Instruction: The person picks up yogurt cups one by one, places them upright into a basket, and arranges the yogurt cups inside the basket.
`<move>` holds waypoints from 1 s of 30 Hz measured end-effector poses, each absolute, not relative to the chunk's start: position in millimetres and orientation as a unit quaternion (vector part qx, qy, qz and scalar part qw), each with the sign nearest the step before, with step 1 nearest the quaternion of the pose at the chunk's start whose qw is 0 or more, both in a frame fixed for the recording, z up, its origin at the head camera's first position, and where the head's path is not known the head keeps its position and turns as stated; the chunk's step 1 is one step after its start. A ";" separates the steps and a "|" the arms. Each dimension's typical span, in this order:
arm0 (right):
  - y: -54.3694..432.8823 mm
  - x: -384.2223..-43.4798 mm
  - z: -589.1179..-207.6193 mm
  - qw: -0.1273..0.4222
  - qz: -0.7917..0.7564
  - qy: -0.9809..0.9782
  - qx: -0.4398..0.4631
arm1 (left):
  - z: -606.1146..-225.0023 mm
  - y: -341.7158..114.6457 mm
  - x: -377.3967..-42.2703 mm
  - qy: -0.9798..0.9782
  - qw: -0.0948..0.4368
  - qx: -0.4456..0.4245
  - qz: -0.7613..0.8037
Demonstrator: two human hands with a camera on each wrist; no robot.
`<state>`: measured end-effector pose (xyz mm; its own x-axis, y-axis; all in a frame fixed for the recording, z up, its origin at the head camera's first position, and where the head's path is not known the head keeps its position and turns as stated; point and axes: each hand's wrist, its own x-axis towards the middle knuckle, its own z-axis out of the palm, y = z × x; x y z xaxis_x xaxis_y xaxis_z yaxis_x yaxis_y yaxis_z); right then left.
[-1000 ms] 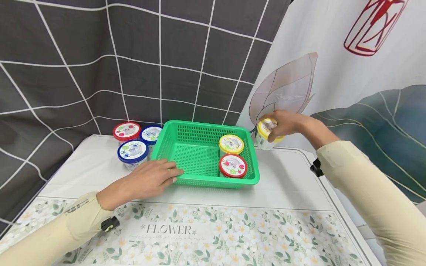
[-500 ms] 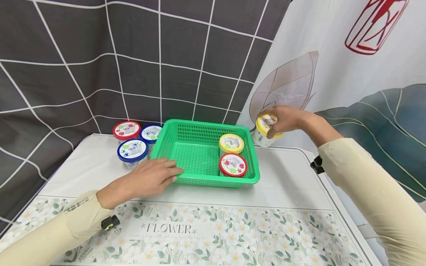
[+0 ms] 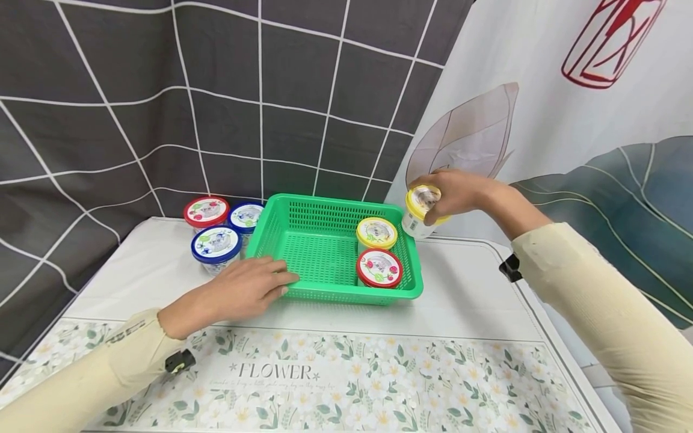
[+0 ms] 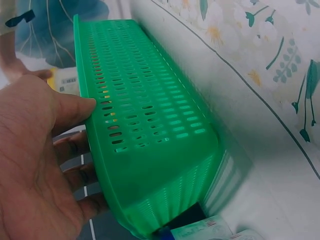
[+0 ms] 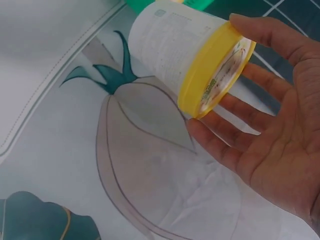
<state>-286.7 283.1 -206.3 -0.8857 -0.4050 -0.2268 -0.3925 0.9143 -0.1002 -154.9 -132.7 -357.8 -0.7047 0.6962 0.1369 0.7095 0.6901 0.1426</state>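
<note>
My right hand [image 3: 455, 191] grips a white tub with a yellow lid [image 3: 414, 227] around its lid, beside the right end of a green plastic basket [image 3: 335, 294]. In the right wrist view the tub [image 5: 167, 45] is tilted, thumb on one side of the lid and fingertips on the other. My left hand [image 3: 243, 291] holds the basket's near rim at the left corner. The left wrist view has its thumb outside the rim and the fingers behind it. Inside the basket, at the right, stand a yellow-lidded tub [image 3: 376, 233] and a red-lidded tub [image 3: 379, 269].
Left of the basket stand a red-lidded tub [image 3: 206, 211] and two blue-lidded tubs, one nearer [image 3: 216, 243] and one behind [image 3: 245, 217]. A dark gridded curtain [image 3: 216, 96] hangs behind. A floral cloth [image 3: 346, 385] covers the table's front.
My right hand has carried the yellow-lidded tub left, to the basket's right end. The left hand and the basket have stayed in place.
</note>
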 end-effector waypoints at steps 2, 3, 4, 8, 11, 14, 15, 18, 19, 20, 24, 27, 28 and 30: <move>279.9 -285.4 -205.9 0.121 -0.022 0.970 -0.209 | -358.0 -132.9 -155.1 -0.918 0.038 -0.384 -0.093; 278.1 -284.3 -205.2 0.120 -0.020 0.970 -0.211 | -358.4 -133.1 -155.2 -0.918 0.039 -0.384 -0.093; 276.4 -283.8 -205.0 0.119 -0.019 0.969 -0.214 | -358.8 -133.3 -155.3 -0.918 0.039 -0.384 -0.093; 270.3 -282.0 -206.4 0.119 -0.012 0.968 -0.219 | -360.1 -134.4 -155.6 -0.918 0.045 -0.384 -0.094; 267.0 -280.9 -207.1 0.120 -0.010 0.968 -0.222 | -360.8 -135.0 -156.0 -0.917 0.049 -0.385 -0.094; 265.1 -280.2 -207.1 0.121 -0.006 0.966 -0.228 | -361.7 -134.7 -156.4 -0.917 0.052 -0.384 -0.093; 264.6 -280.1 -207.3 0.121 -0.005 0.966 -0.230 | -361.7 -134.5 -156.4 -0.916 0.054 -0.386 -0.093; 262.1 -280.2 -207.8 0.122 -0.006 0.963 -0.239 | -362.1 -134.4 -156.2 -0.917 0.053 -0.383 -0.093; 261.2 -280.3 -208.1 0.123 -0.007 0.963 -0.241 | -362.2 -134.4 -156.0 -0.918 0.052 -0.382 -0.093; 260.1 -280.2 -208.1 0.125 -0.009 0.962 -0.243 | -362.2 -134.5 -156.0 -0.918 0.052 -0.381 -0.093; 255.7 -279.6 -209.0 0.128 -0.014 0.961 -0.247 | -362.8 -134.7 -156.1 -0.920 0.049 -0.378 -0.092; 252.1 -278.4 -209.9 0.127 -0.016 0.958 -0.256 | -363.7 -134.6 -156.4 -0.920 0.051 -0.379 -0.091; 250.8 -278.0 -210.3 0.127 -0.016 0.957 -0.259 | -363.8 -134.5 -156.5 -0.920 0.052 -0.379 -0.091; 248.1 -276.5 -210.6 0.128 -0.015 0.955 -0.266 | -364.3 -134.5 -156.8 -0.919 0.053 -0.379 -0.090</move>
